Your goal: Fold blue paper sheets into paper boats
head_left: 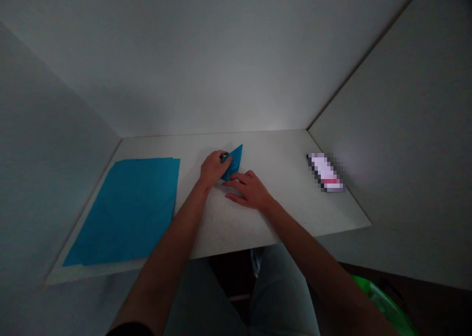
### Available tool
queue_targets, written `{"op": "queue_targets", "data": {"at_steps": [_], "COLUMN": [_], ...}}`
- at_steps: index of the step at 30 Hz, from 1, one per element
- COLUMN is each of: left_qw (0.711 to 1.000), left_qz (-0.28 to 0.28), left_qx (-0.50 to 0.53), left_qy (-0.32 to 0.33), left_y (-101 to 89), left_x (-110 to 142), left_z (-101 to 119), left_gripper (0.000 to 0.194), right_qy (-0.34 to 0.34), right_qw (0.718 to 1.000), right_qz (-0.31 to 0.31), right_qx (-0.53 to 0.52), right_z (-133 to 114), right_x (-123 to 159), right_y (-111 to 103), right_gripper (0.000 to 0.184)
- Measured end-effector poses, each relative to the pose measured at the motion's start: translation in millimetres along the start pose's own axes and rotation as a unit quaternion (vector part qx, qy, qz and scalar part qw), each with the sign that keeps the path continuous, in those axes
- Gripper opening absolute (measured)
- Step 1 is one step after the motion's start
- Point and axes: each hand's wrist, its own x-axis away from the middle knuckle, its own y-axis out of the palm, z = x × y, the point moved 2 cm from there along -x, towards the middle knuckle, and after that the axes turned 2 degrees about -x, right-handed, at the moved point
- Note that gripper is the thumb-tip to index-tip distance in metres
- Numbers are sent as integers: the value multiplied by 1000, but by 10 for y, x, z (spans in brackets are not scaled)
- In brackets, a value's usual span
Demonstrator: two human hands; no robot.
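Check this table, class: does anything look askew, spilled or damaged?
The stack of blue paper sheets at the left is slightly askew: its edges stagger at the top right and bottom left. The phone at the right appears as coarse blocks, so its condition is unclear. No spill stands out.

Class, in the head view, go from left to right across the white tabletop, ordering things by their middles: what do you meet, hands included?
Large blue sheets → left hand → folded blue paper → right hand → pixelated phone-like device.
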Motion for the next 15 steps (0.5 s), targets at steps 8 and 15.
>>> {"op": "queue_targets", "data": {"at_steps": [8, 15], "left_qw": [993, 958], "left_qz": [32, 18], "left_qx": [107, 249], "left_qy": [23, 139], "left_y": [-61, -24], "left_x": [11, 33], "left_z": [-108, -46], "left_gripper": [20, 10], "right_qy": [145, 186], "right_qw": [975, 960], "right_qz": [144, 197], "right_qx": [-91, -68], "right_z": [375, 795], "right_x": [-156, -409], "right_y": [-139, -76], "right_gripper": [40, 28]}}
